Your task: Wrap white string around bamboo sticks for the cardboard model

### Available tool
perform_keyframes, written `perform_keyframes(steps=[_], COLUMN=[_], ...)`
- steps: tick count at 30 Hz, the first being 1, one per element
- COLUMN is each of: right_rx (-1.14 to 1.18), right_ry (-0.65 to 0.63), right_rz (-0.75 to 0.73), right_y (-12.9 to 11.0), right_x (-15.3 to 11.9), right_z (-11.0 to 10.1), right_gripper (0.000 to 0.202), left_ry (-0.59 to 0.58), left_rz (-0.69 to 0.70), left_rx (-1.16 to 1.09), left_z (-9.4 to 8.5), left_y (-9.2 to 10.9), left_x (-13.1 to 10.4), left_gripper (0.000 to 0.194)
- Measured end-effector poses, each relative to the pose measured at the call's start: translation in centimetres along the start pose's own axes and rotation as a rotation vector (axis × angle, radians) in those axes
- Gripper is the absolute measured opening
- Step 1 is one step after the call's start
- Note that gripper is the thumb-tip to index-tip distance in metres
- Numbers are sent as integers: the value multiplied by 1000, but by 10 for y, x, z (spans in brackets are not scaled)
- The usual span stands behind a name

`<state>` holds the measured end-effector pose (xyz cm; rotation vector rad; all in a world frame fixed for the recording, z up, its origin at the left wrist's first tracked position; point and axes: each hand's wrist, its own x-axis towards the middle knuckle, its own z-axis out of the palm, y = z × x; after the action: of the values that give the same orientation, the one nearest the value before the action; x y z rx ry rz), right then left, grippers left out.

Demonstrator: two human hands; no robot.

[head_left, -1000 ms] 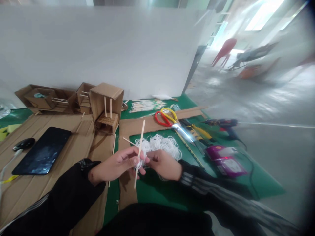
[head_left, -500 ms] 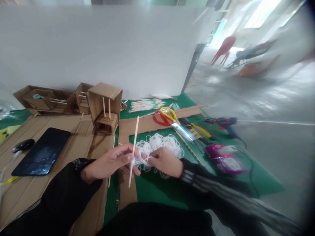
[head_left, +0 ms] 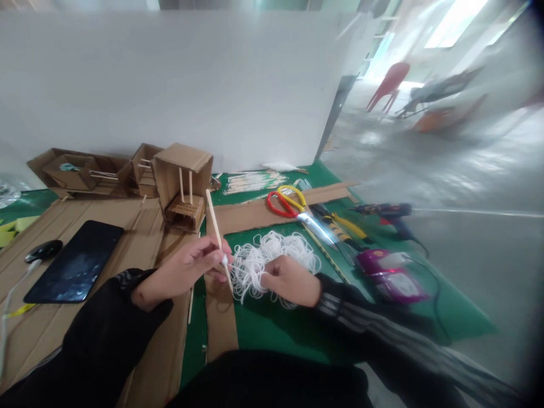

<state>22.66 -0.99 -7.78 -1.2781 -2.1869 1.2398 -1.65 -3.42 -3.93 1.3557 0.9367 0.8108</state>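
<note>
My left hand (head_left: 198,262) pinches a thin wooden stick (head_left: 215,220) near its middle, where some white string is wound around it. The stick leans, its upper end pointing up and left. From the winding, a strand runs to my right hand (head_left: 291,279), whose thumb and forefinger are closed on the white string (head_left: 251,272). Behind and beside the right hand lies a loose, tangled heap of the same string on the green table (head_left: 272,331).
Red-and-yellow-handled scissors (head_left: 293,207) lie beyond the string. Pliers (head_left: 346,225), a glue gun (head_left: 386,211) and a purple device (head_left: 391,275) are at the right. Cardboard boxes (head_left: 182,156), a phone (head_left: 76,260) and a mouse (head_left: 43,250) are at the left, with sticks (head_left: 255,181) behind.
The stick has turned in my left hand, its upper end swinging left and its lower end right. Both hands stay on the stick and string.
</note>
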Motion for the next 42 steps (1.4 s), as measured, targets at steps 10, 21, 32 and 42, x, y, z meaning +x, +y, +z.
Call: perform_keyframes(steps=[10,21,32,42], right_rx=[287,265,381,368], right_ry=[-101,-44,-14,52], right_rz=[-27,75,-63,-102], right_y=[-9,-9,-9,-9], right_x=[-2,0,0,-3], right_z=[-7,-2,-4,-5], right_gripper=[14,22,26,27], left_ry=[133,175,136,168], left_rz=[149,248,200,154], left_rx=[-331,-146,-332,-522], left_z=[26,12,32,43], left_y=[-10,1,-10,-19], left_x=[-1,-3,-2,1], left_gripper=[9,12,9,7])
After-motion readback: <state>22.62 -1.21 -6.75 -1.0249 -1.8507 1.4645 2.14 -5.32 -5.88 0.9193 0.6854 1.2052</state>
